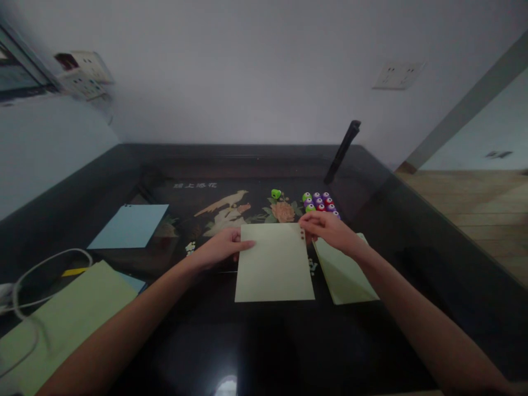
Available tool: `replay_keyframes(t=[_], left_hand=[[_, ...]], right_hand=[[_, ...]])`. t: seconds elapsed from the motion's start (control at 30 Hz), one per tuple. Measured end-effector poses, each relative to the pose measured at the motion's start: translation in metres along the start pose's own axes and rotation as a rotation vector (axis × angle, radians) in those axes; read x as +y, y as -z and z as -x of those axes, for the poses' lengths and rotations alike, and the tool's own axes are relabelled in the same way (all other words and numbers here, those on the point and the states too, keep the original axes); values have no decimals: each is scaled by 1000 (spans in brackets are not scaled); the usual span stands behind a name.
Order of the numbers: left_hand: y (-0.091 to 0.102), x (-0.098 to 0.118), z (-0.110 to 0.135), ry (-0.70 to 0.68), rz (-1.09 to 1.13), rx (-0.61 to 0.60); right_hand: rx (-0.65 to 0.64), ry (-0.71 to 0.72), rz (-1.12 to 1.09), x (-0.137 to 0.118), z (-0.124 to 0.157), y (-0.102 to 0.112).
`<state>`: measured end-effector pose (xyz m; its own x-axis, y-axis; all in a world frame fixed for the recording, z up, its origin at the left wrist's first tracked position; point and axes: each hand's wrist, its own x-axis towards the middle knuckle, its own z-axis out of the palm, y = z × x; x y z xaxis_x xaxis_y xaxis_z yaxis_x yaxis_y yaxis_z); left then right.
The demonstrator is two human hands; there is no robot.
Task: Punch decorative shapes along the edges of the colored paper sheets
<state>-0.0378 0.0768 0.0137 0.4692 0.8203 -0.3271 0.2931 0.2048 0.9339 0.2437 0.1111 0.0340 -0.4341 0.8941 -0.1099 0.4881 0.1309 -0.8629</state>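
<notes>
A pale green sheet of paper [274, 264] lies flat on the dark glass table [256, 341], with small punched holes near its top right corner. My left hand [220, 247] pinches its top left edge, fingers closed on the paper. My right hand [330, 230] grips the top right corner of the same sheet, thumb and fingers pressed together. A second pale green sheet [344, 275] lies under my right wrist, to the right of the first one.
Several small coloured punches [319, 201] stand in a cluster behind my right hand, and one green punch [276, 193] stands apart. A blue sheet [130, 225] and a green sheet [66, 319] lie at left beside a white cable [25, 286]. A black stand [342, 151] leans at the back.
</notes>
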Motion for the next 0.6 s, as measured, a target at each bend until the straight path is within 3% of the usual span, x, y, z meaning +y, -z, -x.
replay_keyframes(t=[0.17, 0.33, 0.47, 0.6], left_hand=[[8, 1, 1, -22, -45, 23], [11, -10, -4, -36, -96, 28], [11, -18, -9, -41, -126, 50], [10, -24, -12, -36, -147, 59]], right_hand=[[184, -37, 332, -9, -64, 1], [280, -164, 578, -15, -130, -19], [300, -290, 674, -18, -158, -34], [310, -376, 704, -19, -169, -42]])
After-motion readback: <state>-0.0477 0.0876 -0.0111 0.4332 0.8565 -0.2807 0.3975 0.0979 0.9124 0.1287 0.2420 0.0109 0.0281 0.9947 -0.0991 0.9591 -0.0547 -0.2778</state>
